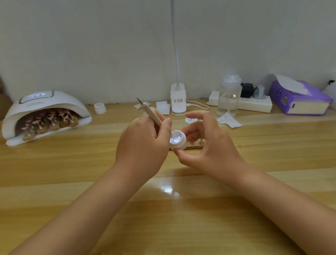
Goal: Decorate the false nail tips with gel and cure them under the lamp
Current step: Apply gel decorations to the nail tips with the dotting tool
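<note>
head | left hand (142, 147) grips brush (152, 113), tip up | right hand (206, 144) pinches open gel pot (177, 140) above worktop (68, 194) middle, the two hands touching round it | curing lamp (45, 114) at back-left edge, nail tips (49, 120) on stands inside | lidded jar (99, 108) beside lamp | purple tissue box (298, 100) at back-right edge

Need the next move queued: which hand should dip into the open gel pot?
Left, probably. The left hand already grips the brush beside the open gel pot, though its tip points up and away. The right hand is occupied pinching the pot.
</note>
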A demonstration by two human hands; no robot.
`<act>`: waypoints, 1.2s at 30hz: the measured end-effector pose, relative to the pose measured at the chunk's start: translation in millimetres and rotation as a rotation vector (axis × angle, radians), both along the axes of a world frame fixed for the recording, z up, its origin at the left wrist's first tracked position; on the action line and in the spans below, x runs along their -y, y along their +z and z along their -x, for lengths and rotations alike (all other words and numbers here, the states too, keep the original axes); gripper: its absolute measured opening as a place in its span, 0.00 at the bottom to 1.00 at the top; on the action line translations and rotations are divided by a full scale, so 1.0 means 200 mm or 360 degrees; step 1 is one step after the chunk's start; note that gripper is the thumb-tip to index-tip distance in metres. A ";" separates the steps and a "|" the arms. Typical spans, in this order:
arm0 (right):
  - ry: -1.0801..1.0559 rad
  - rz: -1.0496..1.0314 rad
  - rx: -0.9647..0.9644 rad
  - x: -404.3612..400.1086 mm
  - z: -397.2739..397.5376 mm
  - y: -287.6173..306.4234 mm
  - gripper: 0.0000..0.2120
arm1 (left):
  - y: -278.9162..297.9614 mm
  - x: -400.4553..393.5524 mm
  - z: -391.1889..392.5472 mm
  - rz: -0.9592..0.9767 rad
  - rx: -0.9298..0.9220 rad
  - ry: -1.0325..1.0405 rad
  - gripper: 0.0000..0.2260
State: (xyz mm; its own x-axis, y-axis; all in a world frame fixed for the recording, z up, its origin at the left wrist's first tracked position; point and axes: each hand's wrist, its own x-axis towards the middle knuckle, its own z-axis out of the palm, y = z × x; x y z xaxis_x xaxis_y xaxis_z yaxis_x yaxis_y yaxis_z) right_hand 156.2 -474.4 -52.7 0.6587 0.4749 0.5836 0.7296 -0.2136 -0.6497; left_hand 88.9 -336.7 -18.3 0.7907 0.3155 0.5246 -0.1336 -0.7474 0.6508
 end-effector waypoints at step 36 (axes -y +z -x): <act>-0.0068 -0.0071 -0.0130 0.00 -0.02 0.00 0.28 | 0.07 -0.01 0.02 0.0708 0.0412 -0.0266 0.03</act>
